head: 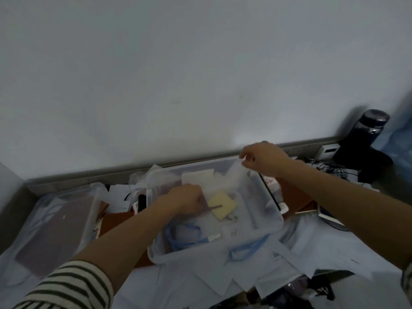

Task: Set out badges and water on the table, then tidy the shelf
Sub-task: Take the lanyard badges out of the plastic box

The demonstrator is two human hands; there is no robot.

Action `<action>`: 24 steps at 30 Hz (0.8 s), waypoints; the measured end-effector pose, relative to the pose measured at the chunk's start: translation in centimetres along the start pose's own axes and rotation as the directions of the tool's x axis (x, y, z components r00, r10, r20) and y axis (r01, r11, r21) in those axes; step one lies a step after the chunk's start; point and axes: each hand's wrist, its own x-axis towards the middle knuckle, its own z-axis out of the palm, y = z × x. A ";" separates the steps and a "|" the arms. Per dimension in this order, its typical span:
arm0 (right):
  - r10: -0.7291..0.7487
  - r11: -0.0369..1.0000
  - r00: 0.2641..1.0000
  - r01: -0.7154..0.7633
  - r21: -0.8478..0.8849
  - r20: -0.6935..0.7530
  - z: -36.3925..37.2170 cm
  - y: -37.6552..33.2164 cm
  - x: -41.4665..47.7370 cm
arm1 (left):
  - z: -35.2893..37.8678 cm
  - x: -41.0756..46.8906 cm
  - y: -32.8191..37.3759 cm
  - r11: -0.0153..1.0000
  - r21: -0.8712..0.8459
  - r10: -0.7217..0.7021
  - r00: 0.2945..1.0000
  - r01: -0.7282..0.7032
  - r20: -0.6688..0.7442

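Right hand [265, 159] pinches a clear badge sleeve [234, 172] over the bin [275, 224] near the surface's back edge. Left hand [185, 199] reaches inside, fingers curled (grip unclear). Lift gently, freeing the blue lanyards [178, 238].

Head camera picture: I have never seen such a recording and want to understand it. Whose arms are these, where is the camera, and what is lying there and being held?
No machine here: a person wears a camera on the head, looking forward and down, so the two bare arms are their own. On a cluttered surface by a wall stands a clear plastic bin holding a yellow pad and blue lanyards. The left hand is inside it, seemingly gripping a thin dark thing, too blurred to name. The right hand pinches a clear plastic sleeve above the bin's far rim. Around the bin lie loose papers, a lidded clear box to the left and a dark bottle at the far right.
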 end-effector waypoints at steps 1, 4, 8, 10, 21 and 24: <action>0.041 0.999 0.998 -0.040 0.026 -0.044 -0.9 1.0 0.0 | -0.2 0.3 0.1 0.999 -0.037 -0.007 0.999 0.005 -0.042; 0.231 0.970 0.970 -0.224 0.098 -0.074 -1.8 5.7 -0.9 | -0.9 1.6 1.9 0.990 -0.134 0.022 0.994 -0.036 -0.107; 0.407 0.904 0.911 -0.412 0.114 0.065 0.6 11.3 -2.9 | -0.8 2.3 5.7 0.971 -0.199 0.106 0.986 -0.131 -0.131; 0.466 0.875 0.884 -0.468 0.126 0.043 1.9 13.0 -3.2 | -0.2 2.7 7.5 0.953 -0.246 0.149 0.982 -0.173 -0.114; 0.696 0.510 0.700 -0.639 0.575 0.161 5.7 16.2 0.9 | 2.1 3.0 12.2 0.818 -0.573 0.018 0.998 -0.050 -0.061; 0.720 0.409 0.675 -0.602 0.686 0.163 5.5 16.0 1.5 | 2.2 2.7 12.1 0.819 -0.574 0.009 0.999 -0.030 -0.040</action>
